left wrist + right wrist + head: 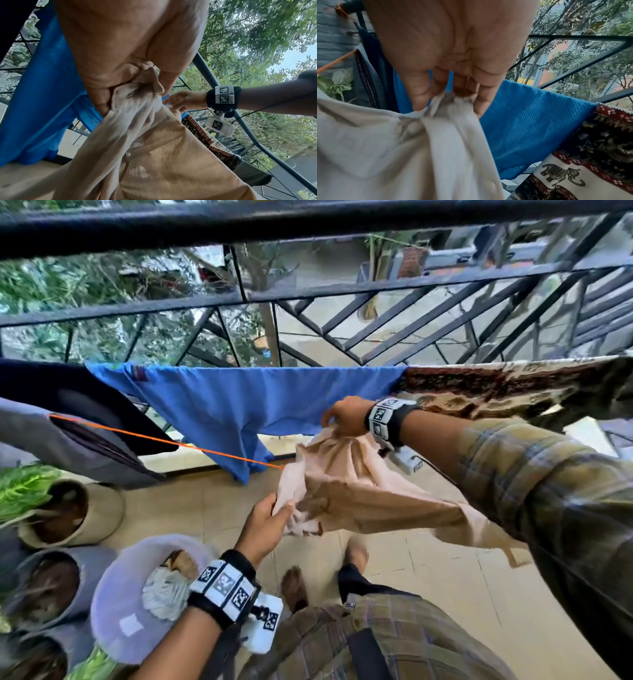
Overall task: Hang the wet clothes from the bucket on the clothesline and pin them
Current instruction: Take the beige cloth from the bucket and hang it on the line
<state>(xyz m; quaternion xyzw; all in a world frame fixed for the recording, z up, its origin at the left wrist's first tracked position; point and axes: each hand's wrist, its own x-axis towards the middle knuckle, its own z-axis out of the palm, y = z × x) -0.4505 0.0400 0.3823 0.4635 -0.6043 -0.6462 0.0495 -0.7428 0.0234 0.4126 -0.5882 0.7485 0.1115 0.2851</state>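
A wet beige shirt (359, 491) hangs bunched between my two hands over the orange clothesline (171, 441). My right hand (346, 416) pinches its upper edge, seen close in the right wrist view as fingertips (419, 102) gathered on the beige cloth (402, 148). My left hand (270, 518) grips the shirt's lower fold; in the left wrist view the beige cloth (137, 135) fills the frame below my palm, with the right hand (181, 101) beyond it. The pale bucket (126, 611) stands at lower left with a light garment (168, 590) in it.
A blue shirt (233, 409), a dark garment (61, 392) and a patterned elephant-print cloth (496, 385) hang on the black railing (308, 292). A grey garment (51, 440) hangs on the line. Potted plants (65, 515) stand at left. My feet (356, 553) are on the tiled floor.
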